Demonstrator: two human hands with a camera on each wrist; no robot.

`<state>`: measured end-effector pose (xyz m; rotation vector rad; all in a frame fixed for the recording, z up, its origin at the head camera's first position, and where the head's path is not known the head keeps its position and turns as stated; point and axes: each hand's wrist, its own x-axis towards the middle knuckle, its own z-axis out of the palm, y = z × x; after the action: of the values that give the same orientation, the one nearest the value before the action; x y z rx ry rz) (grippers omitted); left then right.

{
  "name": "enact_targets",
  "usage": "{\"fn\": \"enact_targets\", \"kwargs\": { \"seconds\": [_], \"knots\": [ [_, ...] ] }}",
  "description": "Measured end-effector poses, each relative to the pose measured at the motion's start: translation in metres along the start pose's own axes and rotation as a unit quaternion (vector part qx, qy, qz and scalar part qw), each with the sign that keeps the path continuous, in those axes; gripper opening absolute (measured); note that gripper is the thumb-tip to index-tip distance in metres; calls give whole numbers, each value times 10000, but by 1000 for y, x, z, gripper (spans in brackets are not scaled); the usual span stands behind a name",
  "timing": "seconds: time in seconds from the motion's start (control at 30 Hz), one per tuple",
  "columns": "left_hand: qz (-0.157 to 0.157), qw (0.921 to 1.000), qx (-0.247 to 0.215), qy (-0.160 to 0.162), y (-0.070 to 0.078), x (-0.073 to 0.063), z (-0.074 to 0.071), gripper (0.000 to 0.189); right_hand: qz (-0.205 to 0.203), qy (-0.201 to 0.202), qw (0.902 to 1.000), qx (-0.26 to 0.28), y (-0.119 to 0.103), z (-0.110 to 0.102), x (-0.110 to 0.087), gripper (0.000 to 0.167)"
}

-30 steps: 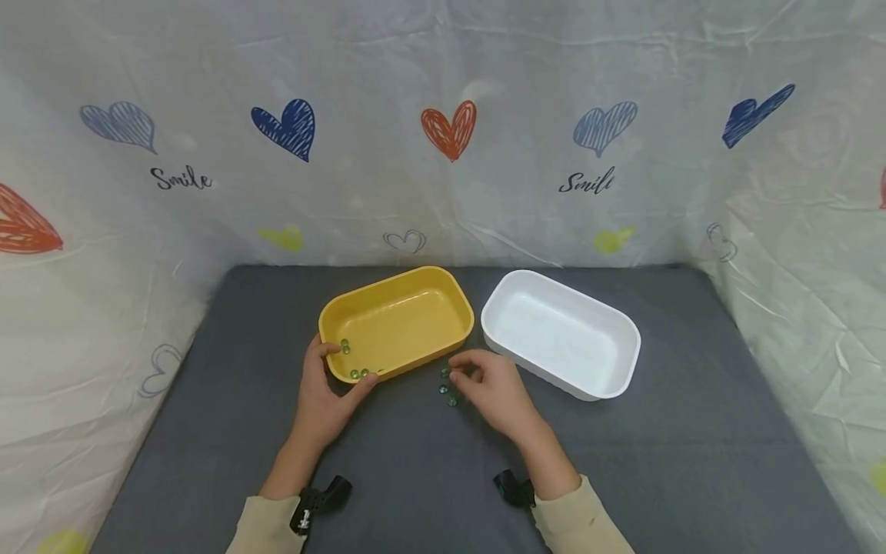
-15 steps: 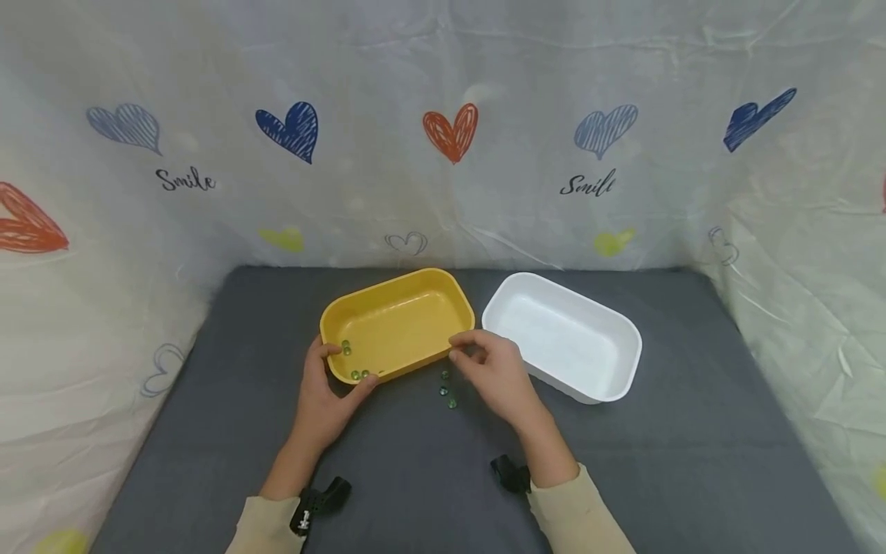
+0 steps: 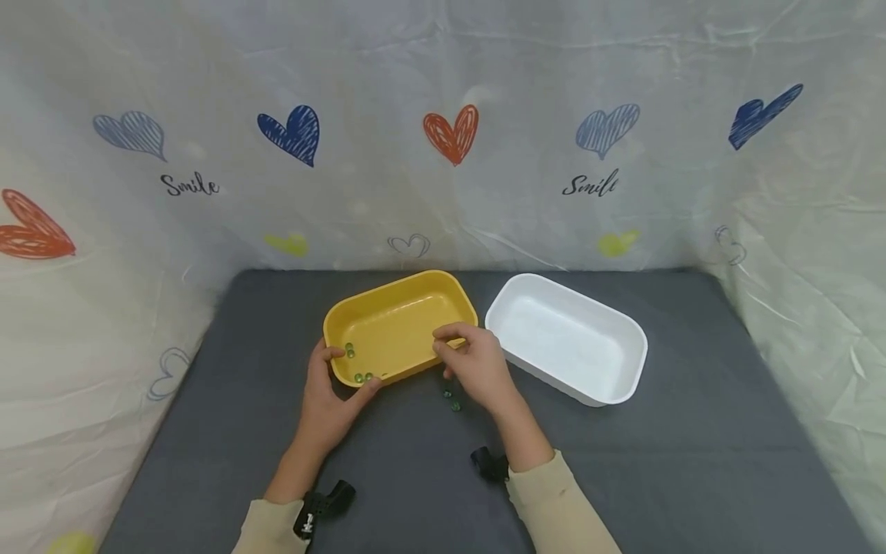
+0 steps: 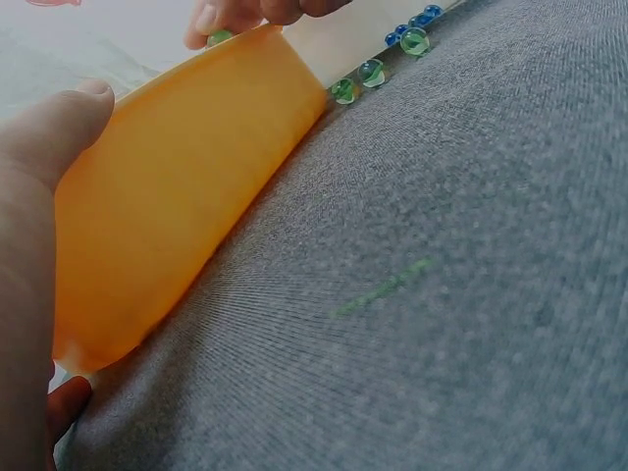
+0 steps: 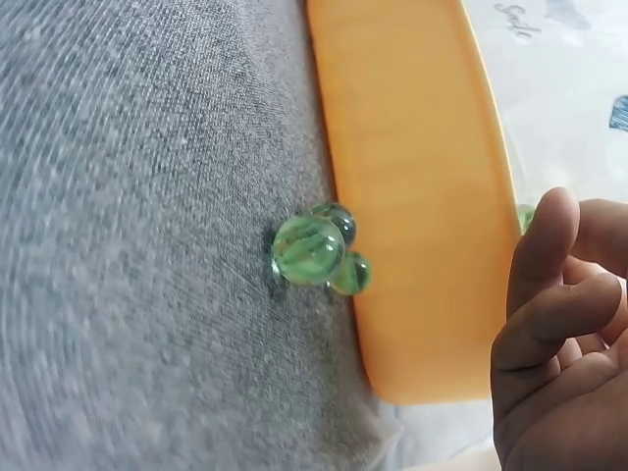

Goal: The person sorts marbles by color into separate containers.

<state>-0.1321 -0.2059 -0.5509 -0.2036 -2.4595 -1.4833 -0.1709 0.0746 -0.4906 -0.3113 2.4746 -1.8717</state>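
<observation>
My left hand (image 3: 328, 408) grips the left end of a yellow plastic tray (image 3: 398, 312), thumb on its near rim and fingers at its left side. Inside that end lie several green glass marbles (image 3: 350, 353). My right hand (image 3: 477, 368) is over the tray's near right rim, thumb and forefinger pinching a green marble (image 4: 219, 37); the right wrist view shows only a sliver of it past the thumb. On the cloth just below the tray's near wall sit three more green marbles (image 5: 308, 250), partly covered by the right hand in the head view.
A white plastic tray (image 3: 564, 335) stands angled to the right of the yellow one. Several small blue balls (image 4: 412, 24) show near its wall in the left wrist view. Grey cloth (image 3: 664, 462) covers the table; a white curtain with printed hearts (image 3: 450, 135) hangs behind.
My right hand has risen from beside the marbles on the cloth and moved left to above the yellow tray's rim. The left hand keeps its hold on the tray.
</observation>
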Motion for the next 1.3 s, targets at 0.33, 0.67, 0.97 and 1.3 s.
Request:
{"fn": "enact_targets", "kwargs": {
  "seconds": [0.33, 0.67, 0.97, 1.3],
  "knots": [
    [45, 10000, -59, 0, -1, 1, 0, 71, 155, 72, 9998, -71, 6, 6, 2, 22],
    [21, 9999, -162, 12, -1, 1, 1, 71, 219, 56, 9997, -60, 8, 7, 1, 22],
    [74, 9997, -245, 9, 0, 2, 2, 70, 196, 57, 9997, -161, 9, 5, 0, 23],
    [88, 9997, -248, 15, 0, 1, 0, 70, 194, 7, 9997, -176, 9, 6, 0, 24]
  ]
}}
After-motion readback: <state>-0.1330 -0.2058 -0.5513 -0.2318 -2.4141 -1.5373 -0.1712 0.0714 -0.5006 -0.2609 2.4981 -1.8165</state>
